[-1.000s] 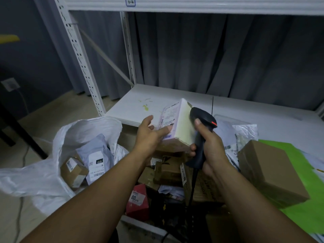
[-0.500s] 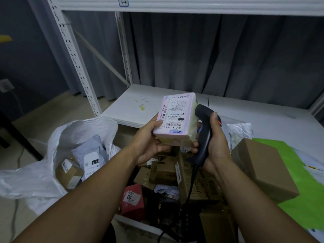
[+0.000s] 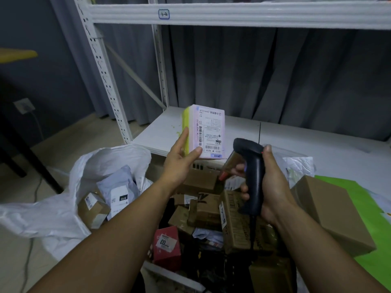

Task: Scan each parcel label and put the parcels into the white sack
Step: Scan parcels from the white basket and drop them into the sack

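Note:
My left hand [image 3: 179, 157] holds a small yellow parcel [image 3: 208, 132] upright, thumb on its labelled face, which is turned toward me. My right hand [image 3: 266, 180] grips a black barcode scanner [image 3: 251, 174] just right of and below the parcel, its head aimed toward the parcel's lower edge. The white sack [image 3: 63, 212] lies open at the lower left, with a small brown box [image 3: 93, 208] and a grey mailer bag [image 3: 118, 191] inside it.
A heap of brown boxes [image 3: 209, 208] and a red box [image 3: 167, 244] lies below my hands. A large brown box [image 3: 330, 212] rests on green sheet [image 3: 378, 240] at right. White shelf board [image 3: 317, 153] and rack upright [image 3: 105, 77] stand behind.
My left hand lifted the parcel and turned its label fully toward me. The right hand with the scanner drew back to the right and lower, away from the parcel.

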